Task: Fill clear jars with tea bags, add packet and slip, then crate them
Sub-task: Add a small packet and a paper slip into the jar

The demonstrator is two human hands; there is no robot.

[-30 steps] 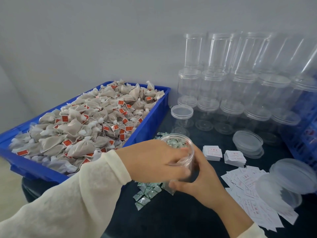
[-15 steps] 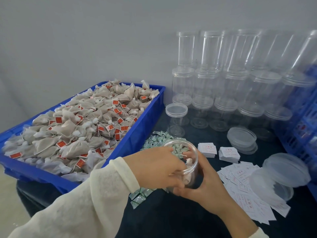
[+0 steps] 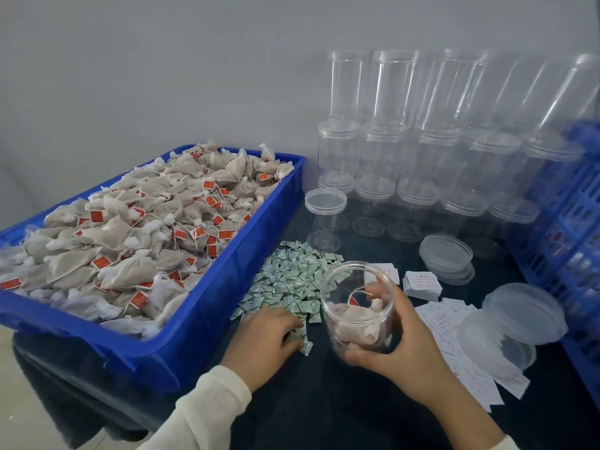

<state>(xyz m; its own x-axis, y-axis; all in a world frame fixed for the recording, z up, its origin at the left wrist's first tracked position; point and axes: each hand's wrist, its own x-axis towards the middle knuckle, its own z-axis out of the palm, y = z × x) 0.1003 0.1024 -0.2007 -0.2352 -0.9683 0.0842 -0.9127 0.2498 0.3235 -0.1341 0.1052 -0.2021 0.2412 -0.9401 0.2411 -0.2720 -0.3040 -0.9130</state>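
The right hand [image 3: 399,345] is wrapping its fingers and thumb around a clear jar [image 3: 357,306] and is holding it upright on the dark surface [image 3: 324,401]. The jar is open on top. A few tea bags [image 3: 352,323] are lying in its bottom, and one red tag on a string is showing inside.

The left hand [image 3: 264,336] is lying palm down just left of the jar. Its fingers are curling onto the near edge of a pile of little green and white packets [image 3: 289,280]. I cannot tell if it is pinching one.

Left of the left hand, a blue bin [image 3: 207,319] is sitting full of tea bags with small red tags. The writing on the tags is too small to read.

Right of the right hand, white slips [image 3: 454,349] with red print are lying spread out, and two small stacks are sitting just behind the jar. The print is too blurry to read. Clear lids [image 3: 446,254] are lying past the slips.

Empty jars [image 3: 389,151] are standing stacked by the wall, far behind both hands. A blue crate [image 3: 574,238] is standing at the far right.
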